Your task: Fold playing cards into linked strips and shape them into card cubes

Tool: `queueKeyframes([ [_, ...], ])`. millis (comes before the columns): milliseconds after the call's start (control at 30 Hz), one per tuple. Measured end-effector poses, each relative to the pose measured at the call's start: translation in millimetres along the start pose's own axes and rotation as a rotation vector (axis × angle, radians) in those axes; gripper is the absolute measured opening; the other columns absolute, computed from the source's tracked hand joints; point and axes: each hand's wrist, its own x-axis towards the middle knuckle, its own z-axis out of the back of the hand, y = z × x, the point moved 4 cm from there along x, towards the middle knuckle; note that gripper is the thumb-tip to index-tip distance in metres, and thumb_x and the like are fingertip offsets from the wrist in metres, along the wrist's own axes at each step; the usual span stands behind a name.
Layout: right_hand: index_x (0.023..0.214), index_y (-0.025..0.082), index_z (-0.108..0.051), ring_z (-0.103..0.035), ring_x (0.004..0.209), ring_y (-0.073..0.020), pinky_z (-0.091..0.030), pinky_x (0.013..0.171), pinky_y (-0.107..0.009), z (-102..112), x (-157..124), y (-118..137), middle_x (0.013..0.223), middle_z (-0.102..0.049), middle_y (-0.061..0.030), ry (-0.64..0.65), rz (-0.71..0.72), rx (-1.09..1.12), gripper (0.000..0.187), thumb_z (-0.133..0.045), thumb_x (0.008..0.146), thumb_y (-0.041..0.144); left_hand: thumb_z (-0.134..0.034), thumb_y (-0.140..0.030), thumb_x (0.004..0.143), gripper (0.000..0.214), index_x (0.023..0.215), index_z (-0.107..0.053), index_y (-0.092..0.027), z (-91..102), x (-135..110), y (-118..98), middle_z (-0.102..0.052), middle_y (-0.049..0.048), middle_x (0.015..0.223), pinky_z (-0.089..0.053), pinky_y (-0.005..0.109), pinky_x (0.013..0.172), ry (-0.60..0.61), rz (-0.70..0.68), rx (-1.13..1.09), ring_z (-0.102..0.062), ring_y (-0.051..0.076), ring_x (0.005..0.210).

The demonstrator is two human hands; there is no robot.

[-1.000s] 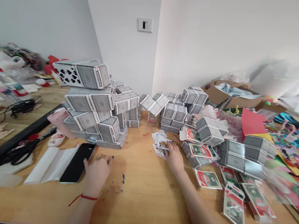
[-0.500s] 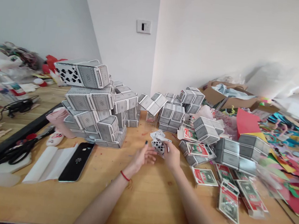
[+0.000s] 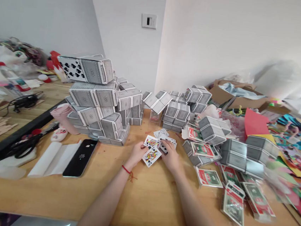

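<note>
Between thumb and fingers, my left hand (image 3: 137, 152) grips playing cards that show their faces. The queen card (image 3: 152, 157) angles toward me, and another picture card (image 3: 151, 141) sits just above it. My right hand (image 3: 172, 158) is at a dark-suited playing card (image 3: 163, 148), fingers bent over it near the tabletop; part of the card is hidden beneath them. Loose playing cards (image 3: 160, 133) lie just beyond both hands, partly overlapping.
At left rises a tall stack of folded-card blocks (image 3: 93, 97); smaller card blocks (image 3: 176, 111) stand at centre and right. A black phone (image 3: 80, 158), scissors (image 3: 27, 143) and a paper roll (image 3: 45, 159) lie left. Card boxes (image 3: 233, 203) and coloured paper (image 3: 258, 123) lie right.
My left hand, open and without cards earlier, now holds picture cards. My right hand has shifted to the loose cards. The view has tilted slightly.
</note>
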Motion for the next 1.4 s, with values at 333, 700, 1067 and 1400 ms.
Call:
queueKeyframes([
  [333, 0.113, 0.017, -0.053, -0.057, 0.09, -0.021, -0.047, 0.077, -0.036, -1, -2, 4, 0.104, -0.06, -0.0105, -0.078, -0.245, 0.308, 0.037, -0.043, 0.08, 0.03, -0.059, -0.018, 0.066, 0.012, 0.076, -0.06, -0.012, 1.2, 2, -2, -0.066, 0.0032, 0.071, -0.044, 0.022, 0.058, -0.096, -0.166, 0.192, -0.06, 0.013, 0.064],
  [700, 0.089, 0.021, -0.052, -0.062, 0.061, -0.0187, -0.052, 0.055, -0.034, -28, -11, 10, 0.08, -0.064, -0.0043, 0.268, -0.456, 0.853, 0.029, -0.059, 0.069, 0.041, -0.041, -0.036, 0.083, 0.026, 0.081, -0.056, -0.015, 10.0, -2, -14, -0.065, 0.007, 0.079, -0.04, 0.022, 0.059, -0.392, -0.242, 0.364, -0.059, 0.014, 0.069],
  [1067, 0.084, 0.018, -0.055, -0.06, 0.069, -0.0163, -0.051, 0.067, -0.03, -40, -19, 42, 0.079, -0.064, -0.0007, 0.445, -0.372, 0.947, 0.031, -0.07, 0.059, 0.028, -0.037, -0.026, 0.084, 0.022, 0.085, -0.057, -0.016, 10.8, -11, -22, -0.065, 0.0091, 0.084, -0.04, 0.025, 0.063, -0.492, -0.347, 0.524, -0.059, 0.017, 0.074],
  [1400, 0.091, 0.018, -0.056, -0.062, 0.065, -0.0195, -0.05, 0.059, -0.031, -19, -7, 5, 0.078, -0.066, -0.0039, 0.038, -0.551, 0.918, 0.039, -0.063, 0.065, 0.046, -0.053, -0.038, 0.075, 0.023, 0.075, -0.058, -0.016, -8.8, -13, -13, -0.063, 0.0024, 0.07, -0.043, 0.021, 0.055, 0.041, -0.301, 0.315, -0.057, 0.012, 0.06],
])
